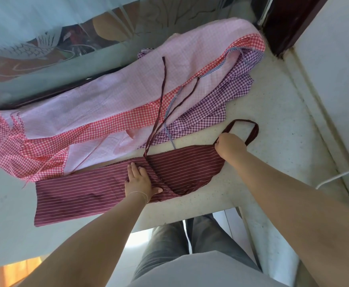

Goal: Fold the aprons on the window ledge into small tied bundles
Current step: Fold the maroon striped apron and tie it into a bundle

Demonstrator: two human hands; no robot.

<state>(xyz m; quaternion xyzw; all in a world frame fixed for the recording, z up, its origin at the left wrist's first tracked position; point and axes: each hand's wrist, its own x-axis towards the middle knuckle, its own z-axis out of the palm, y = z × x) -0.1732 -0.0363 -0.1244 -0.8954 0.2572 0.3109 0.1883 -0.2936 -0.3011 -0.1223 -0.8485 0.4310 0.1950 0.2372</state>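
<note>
Hands: left hand [138, 181] flat, fingers straight, pressing the maroon striped apron [111, 191] at its middle; right hand [229, 146] pinching its top corner by the neck loop [252, 129]. Apron folded lengthwise on the window ledge [273, 125], beside a pile of checked aprons [128, 96]. Ties [162, 96] trail over the pile.

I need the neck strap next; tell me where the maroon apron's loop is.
The neck loop lies on the ledge at the right end of the maroon striped apron, just beyond the right hand gripping that corner.
</note>
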